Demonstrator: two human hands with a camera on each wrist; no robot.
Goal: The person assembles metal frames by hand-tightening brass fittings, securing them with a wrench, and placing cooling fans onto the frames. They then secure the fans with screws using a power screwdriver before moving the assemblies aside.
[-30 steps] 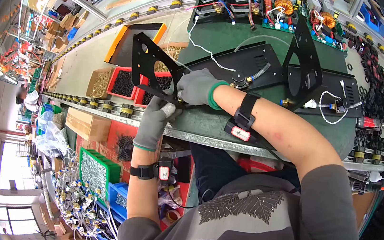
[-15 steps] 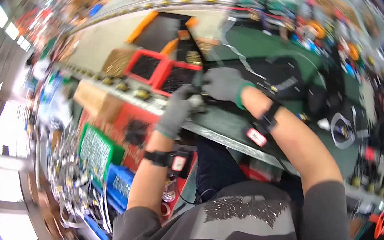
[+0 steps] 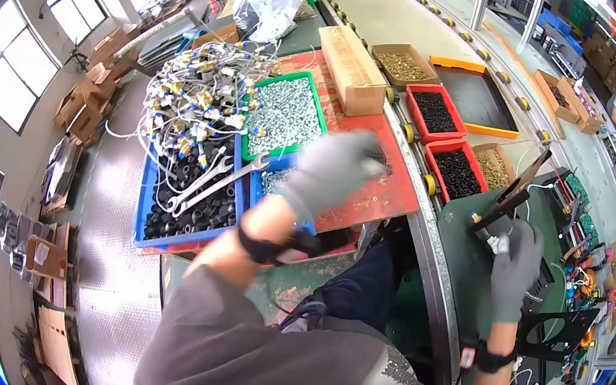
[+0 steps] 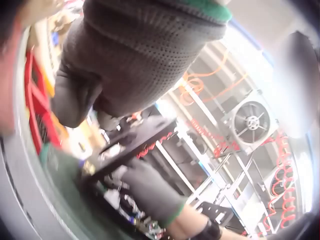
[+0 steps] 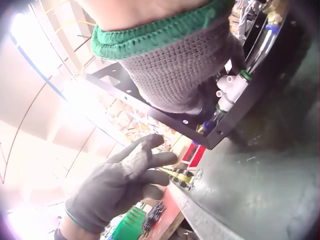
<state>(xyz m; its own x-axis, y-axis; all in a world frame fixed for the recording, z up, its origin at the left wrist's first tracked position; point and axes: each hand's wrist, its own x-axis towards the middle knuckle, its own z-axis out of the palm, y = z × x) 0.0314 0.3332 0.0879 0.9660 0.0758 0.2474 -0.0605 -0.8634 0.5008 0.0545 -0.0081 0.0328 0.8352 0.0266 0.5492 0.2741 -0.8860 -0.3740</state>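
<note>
My gloved left hand, blurred, hovers above the red tabletop beside the green tray of small silver parts. In the right wrist view the left hand's fingers are spread, with nothing between them. My gloved right hand grips a black metal bracket, tilted up over the green work mat; its fingertips are partly hidden behind the metal. Close to the right hand, a white push-in fitting with green collars lies along the bracket.
Two wrenches lie on a blue bin of black parts, near a heap of white tubes with brass fittings. Red bins of black screws and a cardboard box stand beyond. Another black bracket lies right.
My left hand has left the bracket and swung left over the red table. The head view has turned left. My right hand stays at the bracket, which now leans differently.
</note>
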